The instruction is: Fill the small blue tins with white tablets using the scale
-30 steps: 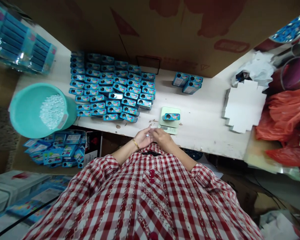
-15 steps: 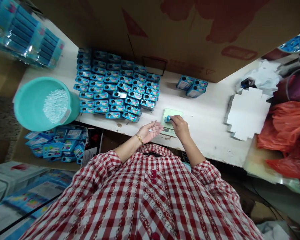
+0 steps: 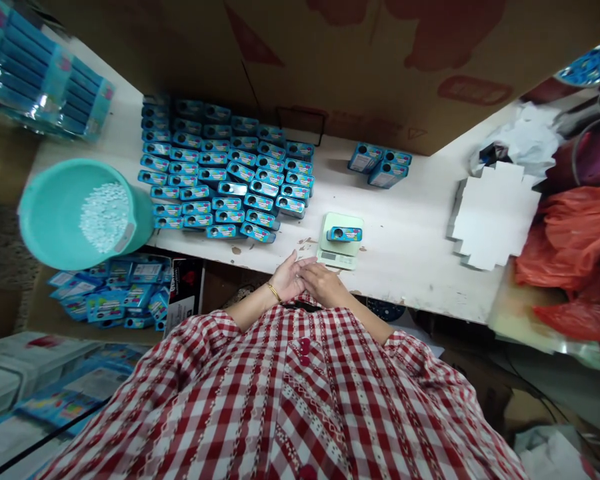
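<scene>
My left hand point(image 3: 287, 277) is palm up at the table's front edge, with a gold bangle at the wrist. Tiny white pellets lie in its palm, mostly covered now. Over that palm rests my right hand point(image 3: 324, 283), its fingers bent and pressed together against the left fingers; whether a pellet is pinched there is hidden. Just beyond the hands stands a pale green kitchen scale point(image 3: 337, 252) with a small display at its near side. On its plate a small blue box point(image 3: 345, 234) stands upright, a dark round hole in its top, touched by neither hand.
Rows of similar blue boxes point(image 3: 227, 173) fill the table's left. Three more blue boxes point(image 3: 380, 163) stand behind the scale. A turquoise tub point(image 3: 40, 233) holds white pellets. Flat white cardboard point(image 3: 500, 213) and red plastic bags point(image 3: 565, 233) lie right. A large carton point(image 3: 355, 67) blocks the back.
My right hand has left the box on the scale and come back to my left palm, covering it. The box stays on the plate. The view has shifted slightly.
</scene>
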{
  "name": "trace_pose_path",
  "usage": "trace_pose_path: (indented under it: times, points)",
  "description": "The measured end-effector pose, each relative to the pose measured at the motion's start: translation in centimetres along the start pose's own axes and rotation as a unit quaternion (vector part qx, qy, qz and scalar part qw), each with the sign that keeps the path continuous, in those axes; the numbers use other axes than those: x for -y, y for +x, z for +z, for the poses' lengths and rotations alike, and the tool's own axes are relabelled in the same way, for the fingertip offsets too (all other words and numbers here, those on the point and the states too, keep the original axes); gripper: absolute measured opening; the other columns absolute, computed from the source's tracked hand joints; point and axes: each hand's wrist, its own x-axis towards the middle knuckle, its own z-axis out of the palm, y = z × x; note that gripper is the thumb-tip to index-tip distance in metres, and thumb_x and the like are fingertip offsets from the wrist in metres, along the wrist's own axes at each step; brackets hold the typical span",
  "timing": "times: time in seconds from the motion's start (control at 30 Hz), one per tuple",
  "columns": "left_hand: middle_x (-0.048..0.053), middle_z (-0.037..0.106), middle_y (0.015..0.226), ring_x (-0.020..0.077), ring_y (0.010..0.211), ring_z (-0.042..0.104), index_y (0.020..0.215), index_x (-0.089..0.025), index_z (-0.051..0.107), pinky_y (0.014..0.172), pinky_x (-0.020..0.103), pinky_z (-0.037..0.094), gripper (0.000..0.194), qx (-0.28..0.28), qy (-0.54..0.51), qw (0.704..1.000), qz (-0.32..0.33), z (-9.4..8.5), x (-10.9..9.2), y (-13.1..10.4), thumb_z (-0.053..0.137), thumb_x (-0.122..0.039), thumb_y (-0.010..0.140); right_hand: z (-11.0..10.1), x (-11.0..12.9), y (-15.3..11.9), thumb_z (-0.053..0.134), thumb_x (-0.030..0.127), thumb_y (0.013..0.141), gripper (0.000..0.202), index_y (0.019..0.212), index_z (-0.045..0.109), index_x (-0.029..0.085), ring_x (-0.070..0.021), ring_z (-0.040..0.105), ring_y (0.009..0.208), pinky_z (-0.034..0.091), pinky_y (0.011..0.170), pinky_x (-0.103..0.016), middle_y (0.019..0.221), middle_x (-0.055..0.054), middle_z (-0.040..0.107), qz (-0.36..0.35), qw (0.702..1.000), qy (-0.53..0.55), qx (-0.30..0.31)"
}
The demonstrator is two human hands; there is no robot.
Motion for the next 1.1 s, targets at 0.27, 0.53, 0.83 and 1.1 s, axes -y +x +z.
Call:
trace_pose_path:
  times: [0.27,0.53,0.83,1.1]
  points:
    - [0.011,0.065,0.086,0.0145,0.070,0.061,0.094,-0.010,0.060,0.067,0.027,0.047,0.042,0.031,-0.005,0.997,0.075,3.3,-1.0,0.2,0.034,-0.043,0.091,-4.0,-2.3,0.7,0.041,0.024,0.089,0.016,0.087,0.056,0.017,-0.0153,0.056,0.082,0.048,0.075,-0.028,0.084,-0.006,0.061,0.034,0.993,0.043,-0.103]
    - [0.007,0.066,0.087,0.0133,0.077,0.062,0.096,-0.014,0.059,0.075,0.026,0.047,0.020,-0.086,0.043,0.942,0.320,-0.4,-7.9,-3.3,0.055,-0.026,0.081,-6.8,-8.6,0.3,0.043,0.028,0.087,0.023,0.094,0.062,0.016,-0.0165,0.061,0.086,0.048,0.080,-0.031,0.092,-0.009,0.066,0.126,0.971,-0.013,-0.202]
    - [0.006,0.066,0.090,0.0139,0.085,0.061,0.096,-0.014,0.061,0.080,0.027,0.044,0.022,-0.377,0.002,0.732,0.567,-15.9,-20.5,-12.9,0.057,-0.020,0.075,-6.5,-4.3,1.9,0.048,0.047,0.083,0.037,0.091,0.067,0.016,-0.0203,0.065,0.076,0.049,0.064,-0.028,0.087,-0.008,0.070,0.117,0.958,-0.067,-0.253]
    - [0.013,0.054,0.125,0.0224,0.116,0.049,0.123,-0.013,0.049,0.095,0.031,0.036,0.048,-0.562,0.241,0.680,0.405,-27.4,-30.4,-16.3,0.056,-0.020,0.076,-4.1,0.2,4.6,0.046,0.050,0.081,0.038,0.090,0.068,0.020,-0.0197,0.066,0.062,0.046,0.044,-0.026,0.084,-0.005,0.071,0.087,0.974,-0.114,-0.173]
